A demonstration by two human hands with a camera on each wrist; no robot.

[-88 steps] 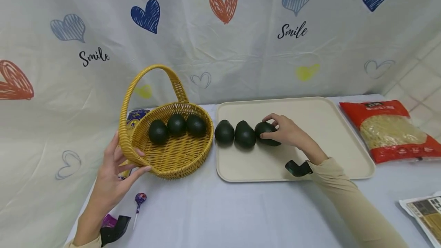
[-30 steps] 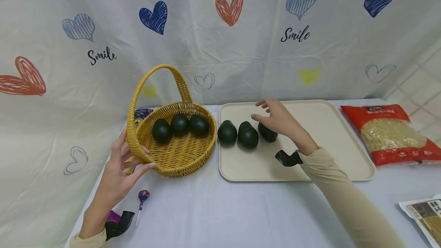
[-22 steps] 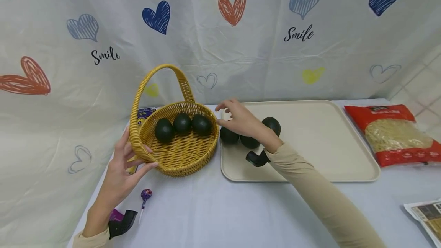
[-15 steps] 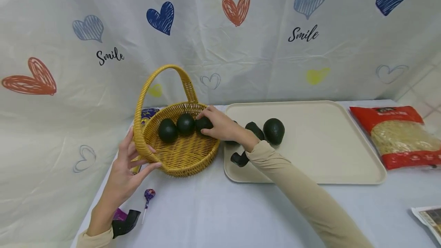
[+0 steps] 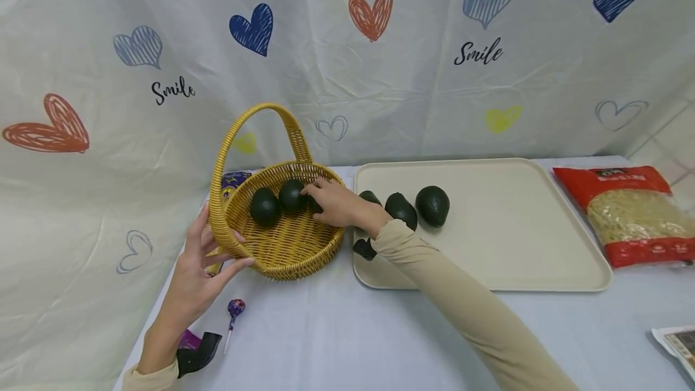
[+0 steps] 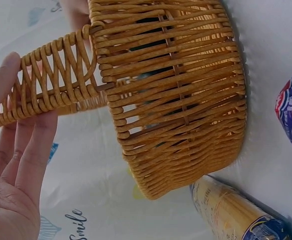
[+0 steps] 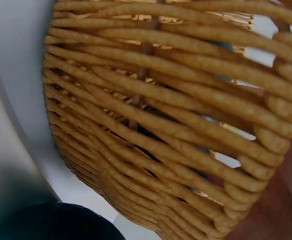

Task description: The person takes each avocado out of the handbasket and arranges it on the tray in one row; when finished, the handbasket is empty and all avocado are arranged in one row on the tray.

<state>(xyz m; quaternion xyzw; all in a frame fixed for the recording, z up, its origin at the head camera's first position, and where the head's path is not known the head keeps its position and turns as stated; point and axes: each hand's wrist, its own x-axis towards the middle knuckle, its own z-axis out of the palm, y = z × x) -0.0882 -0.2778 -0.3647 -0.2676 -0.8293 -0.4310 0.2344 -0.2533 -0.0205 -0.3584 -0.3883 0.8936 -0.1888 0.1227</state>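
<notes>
A yellow wicker basket [image 5: 295, 269] stands left of a cream tray [image 5: 505, 228]. My left hand [image 5: 190, 270] holds the basket's arched handle [image 5: 219, 198] near its lower end, thumb on one side and fingers on the other in the left wrist view. Inside the basket, my right hand [image 5: 338, 203] grips the rightmost avocado [image 5: 315, 204], which it mostly covers. Two more avocados, a left one [image 5: 265, 206] and a middle one [image 5: 292, 195], lie beside it. Three avocados [image 5: 432, 206] sit on the tray's left half, one partly behind my right wrist.
A red noodle bag [image 5: 630, 216] lies right of the tray, and a flat packet [image 5: 679, 346] nearer the front right. A lollipop [image 5: 235, 309] rests in front of the basket. A blue-and-yellow packet [image 6: 235, 210] is behind the handle. A purple wrapper [image 5: 188, 339] shows by my left wrist.
My right hand has let go of the tray's rightmost avocado, moved left into the basket and taken hold of an avocado there. My left hand stays on the handle.
</notes>
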